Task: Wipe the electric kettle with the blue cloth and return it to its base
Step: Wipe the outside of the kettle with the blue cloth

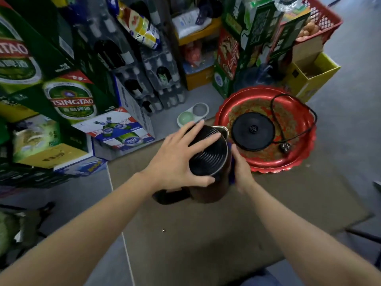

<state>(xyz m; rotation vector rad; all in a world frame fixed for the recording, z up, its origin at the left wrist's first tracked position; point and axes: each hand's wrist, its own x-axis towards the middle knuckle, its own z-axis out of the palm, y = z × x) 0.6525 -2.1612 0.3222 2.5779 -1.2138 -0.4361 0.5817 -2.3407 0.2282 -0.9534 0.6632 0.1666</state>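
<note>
The dark electric kettle (210, 159) stands on a brown cardboard sheet (206, 234), its ridged black lid facing up and its handle toward me. My left hand (181, 159) is spread over the lid, fingers gripping its rim. My right hand (241, 170) presses against the kettle's right side with a sliver of the blue cloth (232, 162) showing between palm and kettle. The round black base (253, 131) lies empty in a red tray (266, 164) just right of the kettle, its cord and plug (286, 146) coiled beside it.
Stacked green beer cartons (68, 100) and shrink-wrapped bottle packs (156, 79) rise at the left and back. A small white double dish (192, 114) sits on the grey floor behind the kettle. A yellow open box (313, 75) and red crate (321, 17) stand at the back right.
</note>
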